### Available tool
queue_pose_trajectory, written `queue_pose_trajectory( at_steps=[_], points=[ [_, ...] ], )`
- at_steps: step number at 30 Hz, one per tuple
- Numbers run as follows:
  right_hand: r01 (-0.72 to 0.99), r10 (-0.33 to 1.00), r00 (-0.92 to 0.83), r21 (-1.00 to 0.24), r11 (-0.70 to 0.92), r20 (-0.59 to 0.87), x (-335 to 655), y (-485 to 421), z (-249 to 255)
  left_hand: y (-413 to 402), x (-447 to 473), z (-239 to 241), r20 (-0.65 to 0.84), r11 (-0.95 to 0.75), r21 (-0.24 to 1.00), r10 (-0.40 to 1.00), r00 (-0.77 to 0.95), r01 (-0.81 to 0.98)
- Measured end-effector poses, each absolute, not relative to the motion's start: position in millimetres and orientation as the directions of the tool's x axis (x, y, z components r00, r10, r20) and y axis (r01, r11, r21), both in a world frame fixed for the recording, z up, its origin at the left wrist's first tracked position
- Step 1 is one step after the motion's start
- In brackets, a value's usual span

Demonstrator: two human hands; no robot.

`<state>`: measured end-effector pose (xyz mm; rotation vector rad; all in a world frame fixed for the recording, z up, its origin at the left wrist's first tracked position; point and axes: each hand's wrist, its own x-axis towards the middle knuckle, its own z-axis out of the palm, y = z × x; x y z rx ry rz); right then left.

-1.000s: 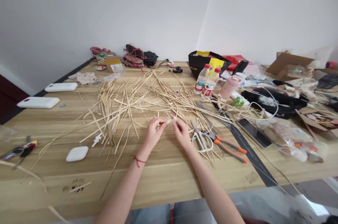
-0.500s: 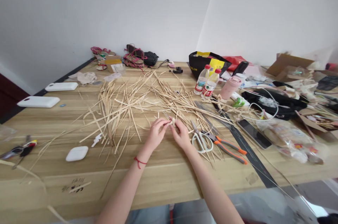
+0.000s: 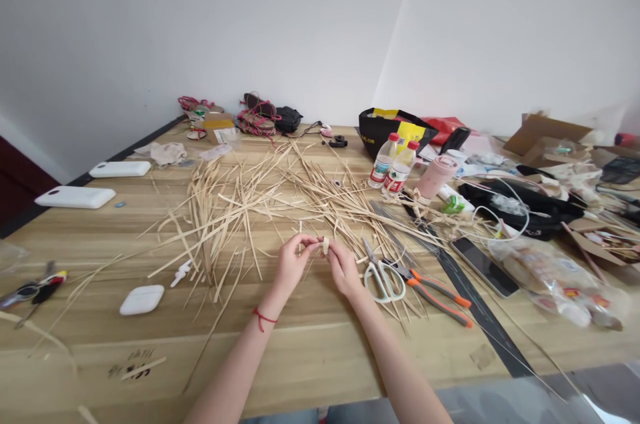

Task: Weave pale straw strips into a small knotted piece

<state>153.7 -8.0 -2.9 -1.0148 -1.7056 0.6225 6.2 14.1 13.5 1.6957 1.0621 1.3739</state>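
Observation:
Both hands meet above the table in the middle of the head view. Between their fingertips is a small pale band of plant strip (image 3: 325,245), curled into what looks like a short loop. My right hand (image 3: 345,269) pinches it from the right. My left hand (image 3: 292,265), with a red string at the wrist, has thumb and forefinger pressed together at the band's left side. Beyond the hands lie many loose straw-coloured strips (image 3: 245,201). White-handled scissors (image 3: 384,281) and pliers with orange-grey handles (image 3: 440,291) lie right of my right hand.
At the left are a white earphone case (image 3: 142,300), two white oblong devices (image 3: 75,197) and a bundle of small tools (image 3: 37,292). Two red-capped bottles (image 3: 399,171), a pink cup (image 3: 437,176), a phone (image 3: 485,266) and plastic bags (image 3: 555,274) crowd the right side.
The view has tilted up slightly, so the table sits lower in it. My hands have shifted a little, and the pale band shows more plainly between the fingers.

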Motion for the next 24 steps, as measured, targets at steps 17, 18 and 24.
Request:
queue_pose_trajectory(
  at_steps=[17, 18, 24],
  points=[
    [0.150, 0.909, -0.018, -0.898, 0.413, 0.416, 146.9, -8.1, -2.1, 14.9, 10.1, 2.9, 0.266, -0.280, 0.941, 0.959, 0.099, 0.190],
    [0.137, 0.912, -0.005, -0.903, 0.408, 0.411, 146.6, -7.9, -1.0, 15.0, 10.7, 2.0, 0.267, -0.283, 0.943, 0.958, 0.107, 0.175],
    [0.142, 0.918, 0.047, -0.913, 0.383, 0.393, 146.0, -5.2, -0.4, 16.1, 14.9, 2.5, 0.178, -0.173, 0.983, 0.977, 0.119, -0.053]
  ],
)
